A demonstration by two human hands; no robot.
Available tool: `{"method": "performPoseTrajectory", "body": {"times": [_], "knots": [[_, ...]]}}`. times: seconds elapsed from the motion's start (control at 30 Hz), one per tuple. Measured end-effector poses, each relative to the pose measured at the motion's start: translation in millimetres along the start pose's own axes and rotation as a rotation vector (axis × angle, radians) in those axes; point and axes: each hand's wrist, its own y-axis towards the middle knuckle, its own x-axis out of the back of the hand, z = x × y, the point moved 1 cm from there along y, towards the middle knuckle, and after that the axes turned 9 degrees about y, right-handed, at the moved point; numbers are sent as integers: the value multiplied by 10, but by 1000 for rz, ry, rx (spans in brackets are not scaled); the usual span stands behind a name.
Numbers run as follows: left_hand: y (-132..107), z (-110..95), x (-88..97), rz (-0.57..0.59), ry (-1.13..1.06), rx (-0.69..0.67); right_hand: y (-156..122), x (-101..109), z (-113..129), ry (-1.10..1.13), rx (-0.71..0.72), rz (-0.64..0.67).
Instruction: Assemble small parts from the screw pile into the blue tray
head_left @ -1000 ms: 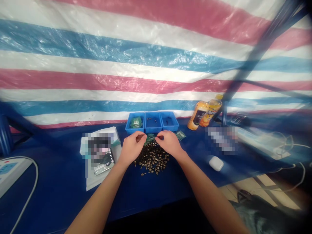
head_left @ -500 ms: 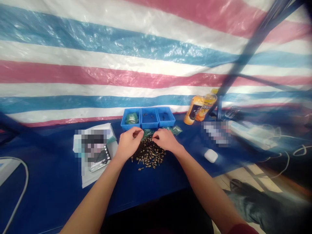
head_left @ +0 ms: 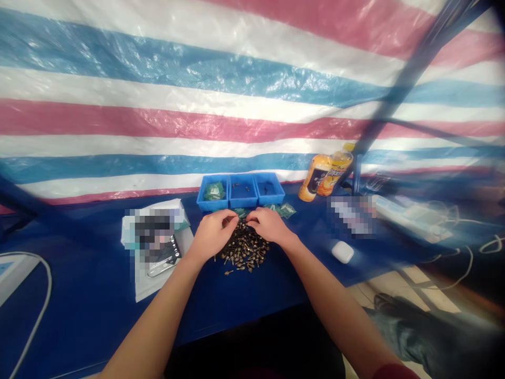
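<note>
A heap of small dark screws (head_left: pixel 244 251) lies on the blue table (head_left: pixel 94 295) in front of me. My left hand (head_left: pixel 213 235) rests at the heap's far left edge, fingers curled into a pinch. My right hand (head_left: pixel 268 225) is at the far right edge, fingers also pinched together. The fingertips of both hands almost meet over the back of the heap. What they pinch is too small to make out. Small green packets (head_left: pixel 284 210) lie just behind the hands.
Three joined blue bins (head_left: pixel 240 190) stand behind the heap; the left one holds green packets. Two orange drink bottles (head_left: pixel 325 176) stand at the back right. A white earbud case (head_left: pixel 342 251) lies right of the heap, a phone (head_left: pixel 163 258) on white paper at the left. A striped tarp hangs behind.
Both hands have drawn closer together over the back of the heap. The view shifted a little; the rest of the table looks the same.
</note>
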Motion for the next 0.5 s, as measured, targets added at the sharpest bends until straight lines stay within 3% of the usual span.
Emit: {"method": "performPoseTrajectory", "body": {"times": [0.33, 0.5], "knots": [[-8, 6, 9, -26, 64, -31, -5, -34, -1, 57, 39, -20], [-13, -4, 7, -10, 60, -73, -27, 66, 74, 286, 115, -59]]}}
